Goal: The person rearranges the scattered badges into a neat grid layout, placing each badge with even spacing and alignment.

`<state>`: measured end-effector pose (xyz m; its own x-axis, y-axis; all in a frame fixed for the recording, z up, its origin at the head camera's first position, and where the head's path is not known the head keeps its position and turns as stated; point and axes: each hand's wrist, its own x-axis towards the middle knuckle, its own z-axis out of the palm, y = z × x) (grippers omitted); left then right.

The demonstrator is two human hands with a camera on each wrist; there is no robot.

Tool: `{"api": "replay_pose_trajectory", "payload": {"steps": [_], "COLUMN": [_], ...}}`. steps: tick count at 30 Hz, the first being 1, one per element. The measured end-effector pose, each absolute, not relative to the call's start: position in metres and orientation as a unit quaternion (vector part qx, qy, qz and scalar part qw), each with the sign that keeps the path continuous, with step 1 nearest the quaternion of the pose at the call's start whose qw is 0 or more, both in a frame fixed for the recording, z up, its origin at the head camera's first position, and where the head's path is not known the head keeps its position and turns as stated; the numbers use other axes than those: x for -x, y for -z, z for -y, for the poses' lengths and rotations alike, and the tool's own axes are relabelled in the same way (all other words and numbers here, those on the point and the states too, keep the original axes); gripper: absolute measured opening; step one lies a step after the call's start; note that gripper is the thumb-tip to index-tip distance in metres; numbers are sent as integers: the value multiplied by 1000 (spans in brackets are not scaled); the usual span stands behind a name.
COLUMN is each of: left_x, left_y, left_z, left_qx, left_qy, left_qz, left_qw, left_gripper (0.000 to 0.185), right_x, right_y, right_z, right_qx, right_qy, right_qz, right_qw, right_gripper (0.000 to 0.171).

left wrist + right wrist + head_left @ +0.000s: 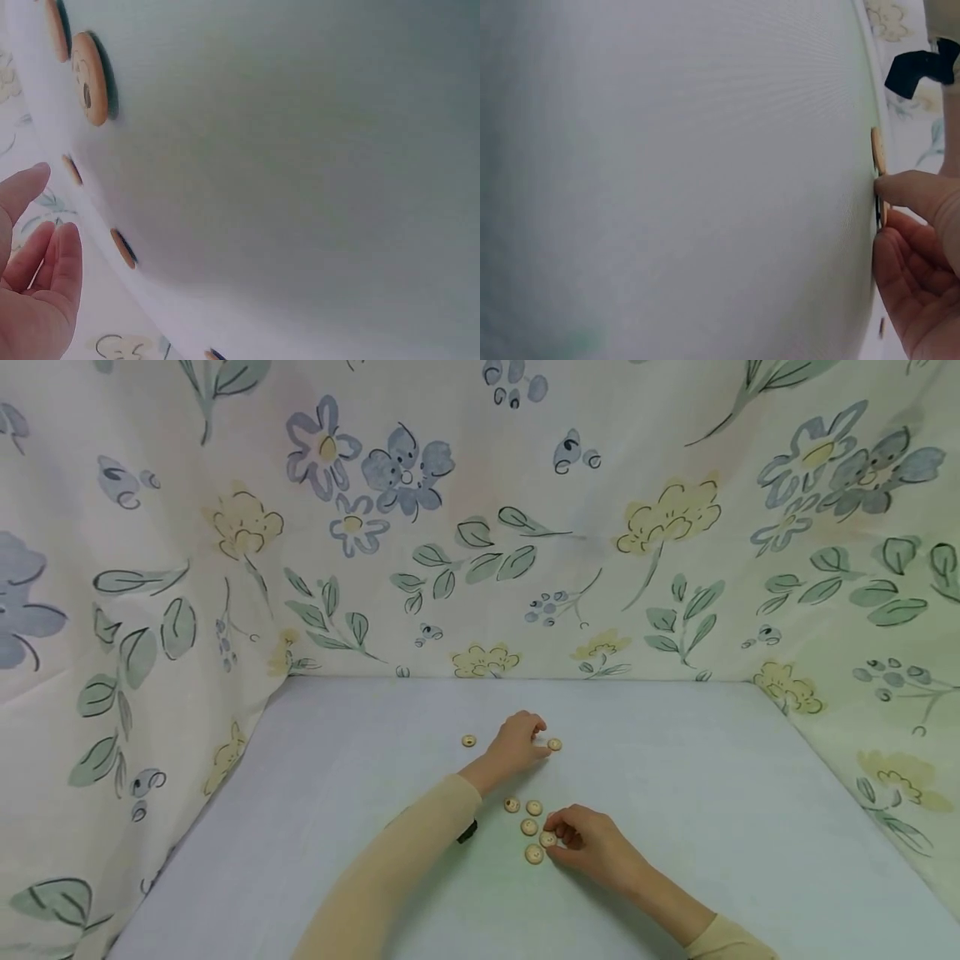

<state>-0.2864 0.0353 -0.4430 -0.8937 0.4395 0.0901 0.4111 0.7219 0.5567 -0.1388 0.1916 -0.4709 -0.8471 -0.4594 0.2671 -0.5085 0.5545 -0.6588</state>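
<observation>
Small round wooden discs with dark marks lie on the white table. My left hand (517, 742) reaches over the far part, thumb tip right beside one disc (554, 744), fingers apart above it. The left wrist view shows a gap between thumb and fingers (67, 262), with nothing gripped. Nearer, my right hand (592, 843) pinches a disc (548, 838) by its edges between thumb and fingers, low at the table. That disc is at the right side of a loose cluster, close to another disc (533, 854). In the right wrist view, the fingers partly hide it.
The cluster also holds discs at its left (512, 805), back (534, 807) and middle (528, 827). A lone disc (468, 741) lies left of my left hand. Floral cloth (480, 602) hangs behind and along both sides of the table (712, 777). A dark band (467, 832) shows under the left sleeve.
</observation>
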Motion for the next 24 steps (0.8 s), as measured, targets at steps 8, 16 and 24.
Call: {"api": "replay_pose_trajectory", "payload": {"steps": [8, 16, 24], "left_x": [274, 244, 216], "left_y": [440, 436, 442], "left_z": [-8, 19, 35], "left_qx": [-221, -250, -259], "left_qy": [-333, -373, -392], "left_qz": [-916, -892, -881], "left_qw": [33, 51, 52], "left_gripper": [40, 42, 40], "right_x": [140, 140, 141], "right_y": [472, 472, 472], "right_z": [-191, -192, -191], "right_qx": [-278, -275, -262], "right_qy": [-383, -383, -378], "right_qz": [880, 881, 888], "right_qw": [39, 35, 25], "right_gripper": [22, 20, 22]}}
